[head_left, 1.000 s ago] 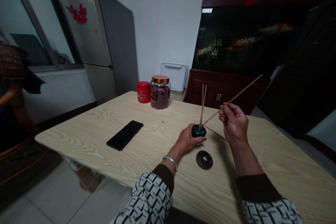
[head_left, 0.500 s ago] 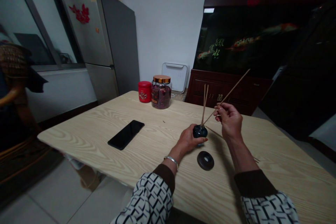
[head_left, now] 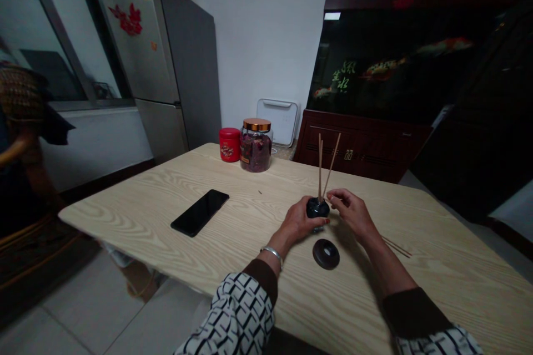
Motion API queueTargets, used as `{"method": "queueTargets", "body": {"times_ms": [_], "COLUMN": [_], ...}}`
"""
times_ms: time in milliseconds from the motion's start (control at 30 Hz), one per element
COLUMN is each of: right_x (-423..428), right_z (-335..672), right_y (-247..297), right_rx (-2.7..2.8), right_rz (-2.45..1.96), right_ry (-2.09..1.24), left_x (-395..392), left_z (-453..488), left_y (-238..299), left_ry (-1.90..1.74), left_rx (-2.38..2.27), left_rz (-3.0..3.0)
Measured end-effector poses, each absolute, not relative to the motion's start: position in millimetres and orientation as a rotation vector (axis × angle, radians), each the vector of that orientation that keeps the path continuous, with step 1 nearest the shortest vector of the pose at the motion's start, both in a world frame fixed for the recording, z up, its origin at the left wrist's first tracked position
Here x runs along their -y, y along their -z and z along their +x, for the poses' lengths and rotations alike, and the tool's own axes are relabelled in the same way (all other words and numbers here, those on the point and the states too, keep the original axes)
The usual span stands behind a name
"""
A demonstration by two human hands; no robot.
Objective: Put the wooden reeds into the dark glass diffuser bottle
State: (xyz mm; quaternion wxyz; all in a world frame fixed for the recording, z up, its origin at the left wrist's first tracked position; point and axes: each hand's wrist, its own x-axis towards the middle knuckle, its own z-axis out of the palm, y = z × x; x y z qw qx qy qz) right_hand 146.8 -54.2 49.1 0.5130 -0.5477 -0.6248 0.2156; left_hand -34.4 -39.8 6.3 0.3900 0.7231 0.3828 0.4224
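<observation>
My left hand (head_left: 297, 222) grips a small round dark blue bottle (head_left: 317, 208) on the tabletop. Several thin wooden sticks (head_left: 320, 166) stand in its neck, and one leans to the right. My right hand (head_left: 350, 212) is just beside the bottle, its curled fingertips close to the base of the sticks and holding nothing. A dark round disc with a central hole (head_left: 326, 254) lies on the table just below the bottle. Two thin sticks (head_left: 395, 246) lie further right.
A black phone (head_left: 200, 213) lies on the light wood table (head_left: 125, 213). A red tin (head_left: 229, 145) and a glass jar with a copper lid (head_left: 256, 145) stand at the far edge. Behind are a fridge (head_left: 166, 61) and a fish tank (head_left: 395, 61).
My right hand has moved down and left to the bottle and no longer holds a long stick. A leaning stick now stands in the bottle. My left hand has not moved.
</observation>
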Motion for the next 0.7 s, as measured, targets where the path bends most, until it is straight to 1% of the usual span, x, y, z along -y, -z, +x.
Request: {"method": "queueTargets", "body": {"times_ms": [67, 167, 233, 367, 700], "right_x": [56, 62, 68, 77, 78], "right_z": [172, 210, 226, 232, 224], "right_y": [-44, -33, -24, -14, -17], "right_rx": [1.559, 1.667, 1.734, 1.818, 1.792], "right_rz": [-1.462, -1.848, -2.085, -2.262, -2.311], "right_ry": [-0.363, -0.063, 0.056, 0.115, 0.069], "left_x": [40, 41, 42, 44, 42], "left_z": [-35, -35, -35, -35, -35], "left_y": [-7, -8, -8, -9, -5], "left_ry": [-1.083, -1.092, -1.092, -1.098, -1.116], "left_rx": [-0.966, -0.961, -0.959, -0.938, -0.910], "left_rz": [1.827, 1.808, 1.797, 1.768, 1.791]}}
